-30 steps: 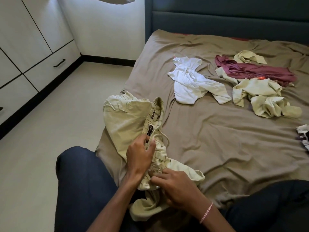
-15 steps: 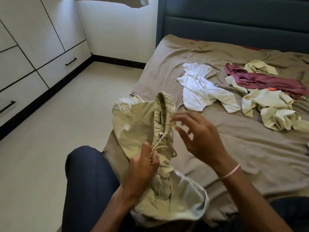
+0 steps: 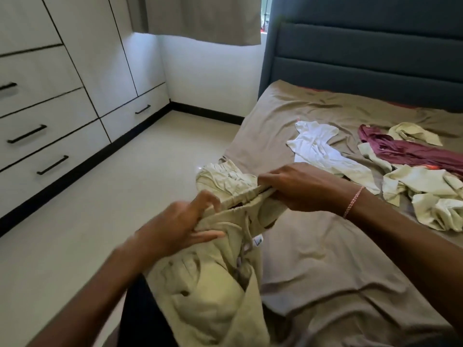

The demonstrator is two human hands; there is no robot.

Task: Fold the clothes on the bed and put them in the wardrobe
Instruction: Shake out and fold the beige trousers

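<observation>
**Green trousers held by the waistband, not yet folded**

From where I stand, the trouble could start at the wardrobe [image 3: 50, 103], out at nine o'clock from the hands. Every door and drawer I can see is closed. Nothing goes in until one is opened, and a stack carried in both arms would leave no hand free for a handle.

The pale green trousers [image 3: 213, 284] hang off the bed's near corner over the person's lap, at six o'clock from the hands. If the grip slackens, the loose legs could slide down to the floor [image 3: 125, 184]. The drawstring [image 3: 246, 234] dangles from the waistband [image 3: 240, 197] and might get trapped inside a fold as a lump.

On the brown sheet [image 3: 325, 271], from one round to three o'clock, lies the rest of the clothing. The white garment [image 3: 318, 149] is just beside the maroon garment [image 3: 413, 154] and a crumpled pale green heap [image 3: 431, 194]. Those last two are tangled together, so pulling one may drag the other.

The left hand [image 3: 175, 226] is blurred. Its fingers curl over the near end of the waistband, and one finger lies straighter across the cloth below. The right hand [image 3: 300, 189], with a thread bracelet [image 3: 353, 201] at the wrist, grips the far end with its fingers bent round the elastic edge. The two hands are apart, and the waistband is drawn between them.
</observation>
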